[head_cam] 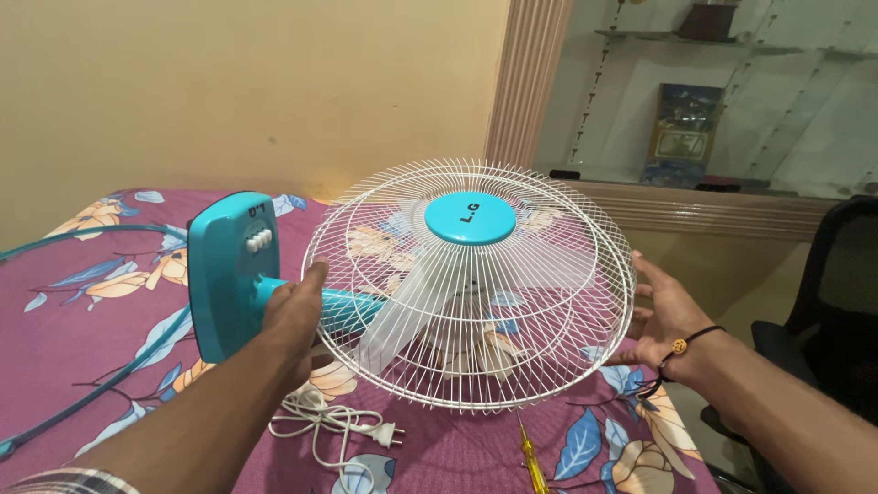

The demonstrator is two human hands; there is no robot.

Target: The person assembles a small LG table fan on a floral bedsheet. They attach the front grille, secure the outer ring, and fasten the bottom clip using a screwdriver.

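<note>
yellow screwdriver [530, 453] on floral purple bedsheet [82, 320]; black chair [837, 302] at right; framed picture [681, 133] behind glass.

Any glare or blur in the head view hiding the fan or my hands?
Head view: warm, even light, soft shadows; white wire fan grille sharp; left hand and right hand crisp; reflections only on the glass cabinet; slight wide-angle bending at edges.

Left forearm enters from the lower left edge, a striped cuff showing at its base, and extends forward and up. The left hand [294, 314] is seen from the back, fingers curled closed in a grip, thumb tip raised. Right forearm enters from the lower right, a black cord bracelet with a small bead at the wrist. The right hand [666, 320] is spread, fingers extended.
</note>
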